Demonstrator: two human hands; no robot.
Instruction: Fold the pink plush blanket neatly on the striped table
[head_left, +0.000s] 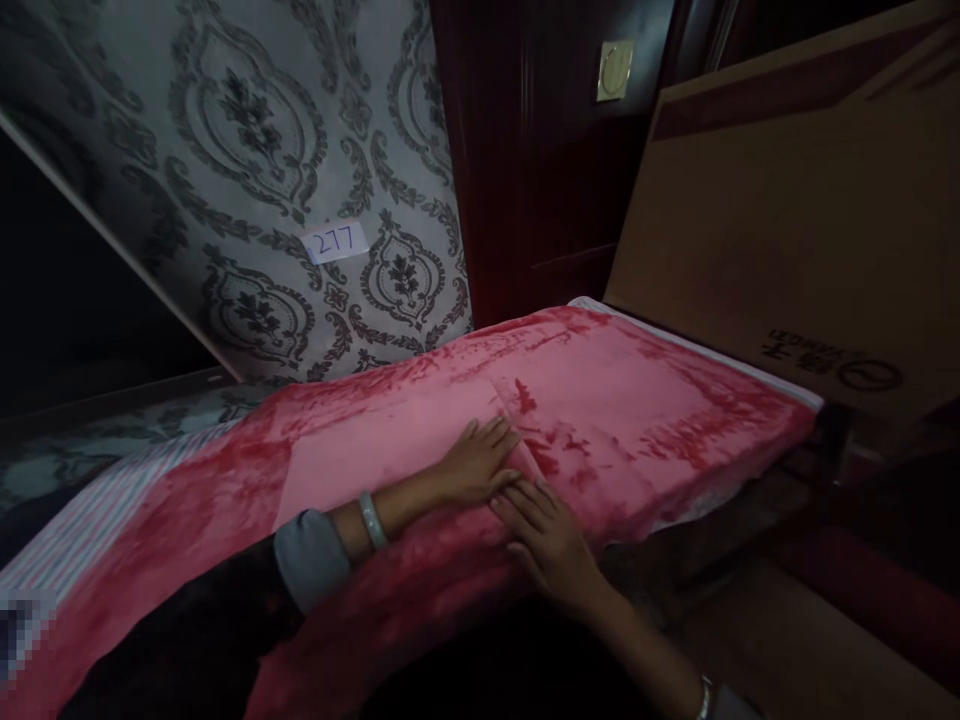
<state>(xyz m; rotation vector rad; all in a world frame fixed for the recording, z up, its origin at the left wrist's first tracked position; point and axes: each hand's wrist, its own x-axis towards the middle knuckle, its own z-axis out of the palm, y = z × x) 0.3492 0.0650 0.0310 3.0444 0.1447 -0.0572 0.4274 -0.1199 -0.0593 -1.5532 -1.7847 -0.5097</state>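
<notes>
A smooth, pale pink rectangular sheet (390,440) lies flat on a red and pink plush blanket (630,390); I cannot tell whether it is paper or cloth. My left hand (480,462) rests flat near the sheet's right edge, fingers stretched out. A light-coloured bangle circles that wrist. Close beside it, my right hand (551,540) lies with its fingers extended over the right edge near the front corner. The fingertips of my right hand meet the thumb side of my left hand. Both hands press down on the surface, and neither grips anything.
Behind the covered surface stands a patterned wall (255,120) with a paper label (335,242) reading 277. A dark red wooden panel (525,150) carries a switch plate (615,70). A large cardboard sheet (795,200) leans at the right. Striped cloth (112,510) shows at the left.
</notes>
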